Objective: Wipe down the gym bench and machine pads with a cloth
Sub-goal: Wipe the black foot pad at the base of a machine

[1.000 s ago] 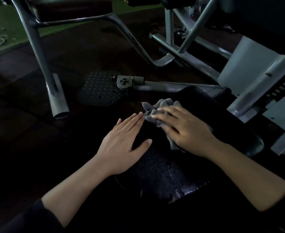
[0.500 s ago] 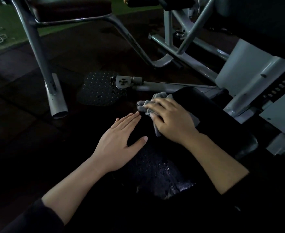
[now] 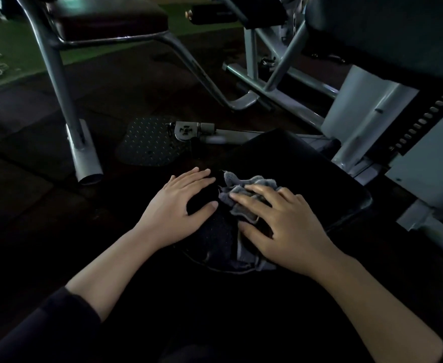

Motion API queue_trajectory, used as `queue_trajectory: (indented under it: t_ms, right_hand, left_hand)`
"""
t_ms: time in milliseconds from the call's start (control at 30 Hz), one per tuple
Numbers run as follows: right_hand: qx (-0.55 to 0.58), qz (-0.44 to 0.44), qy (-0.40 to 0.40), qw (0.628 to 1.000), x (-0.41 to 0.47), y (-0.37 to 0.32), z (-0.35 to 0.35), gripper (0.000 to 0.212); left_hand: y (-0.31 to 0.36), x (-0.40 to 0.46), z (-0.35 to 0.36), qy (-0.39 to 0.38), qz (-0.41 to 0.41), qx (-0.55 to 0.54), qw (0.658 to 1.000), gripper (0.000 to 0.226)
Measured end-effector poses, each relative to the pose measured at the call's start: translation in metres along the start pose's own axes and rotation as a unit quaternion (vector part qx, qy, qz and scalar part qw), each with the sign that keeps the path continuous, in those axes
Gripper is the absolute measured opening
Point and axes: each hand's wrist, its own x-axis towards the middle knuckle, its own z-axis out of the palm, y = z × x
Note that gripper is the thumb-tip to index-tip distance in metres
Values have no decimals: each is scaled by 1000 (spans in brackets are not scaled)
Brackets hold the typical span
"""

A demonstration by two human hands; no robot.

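A black seat pad (image 3: pixel 306 174) of a gym machine fills the middle of the view, its near part speckled with wet drops. A crumpled grey cloth (image 3: pixel 244 195) lies on it. My right hand (image 3: pixel 280 226) presses the cloth down with fingers spread and nearly straight. My left hand (image 3: pixel 181 208) rests flat on the pad's left edge, just beside the cloth, fingers straight.
A grey machine frame (image 3: pixel 372 119) with an adjustment rail stands at the right. A bench (image 3: pixel 105 19) on grey legs stands at the back left, one foot (image 3: pixel 84 158) on the dark rubber floor. A studded footplate (image 3: pixel 149 142) and a pulley bracket (image 3: pixel 189 131) lie beyond the pad.
My right hand has drawn the cloth back towards me across the pad after reaching farther away. My left hand has stayed on the pad's left edge.
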Motion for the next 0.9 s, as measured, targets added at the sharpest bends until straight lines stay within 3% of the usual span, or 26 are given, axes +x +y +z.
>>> queue_trajectory:
  t_ms: [100,267,433,567,733,900]
  right_hand:
    - [-21,-15,-2,1000,-8,10,-5,62]
    - [88,-4,-38,995,-1,9,6,74]
    - [56,11,-21,998,4,-27,10,87]
    - [50,-55,12,997,-13,-48,24,75]
    - [109,-167,-7,980,-34,1,18,58]
    - [136,-141,-32,980,-23,34,4,59]
  left_hand:
    - [-4,-11,2,-14,31,23,999,69]
    - [-5,-13,8,23,37,20,999,59]
    - [-9,-10,11,51,48,-5,998,56]
    - [-16,-11,12,49,59,-50,996,56]
    - [-15,-13,13,50,47,-65,996,50]
    - [-12,-13,13,51,33,-58,996,52]
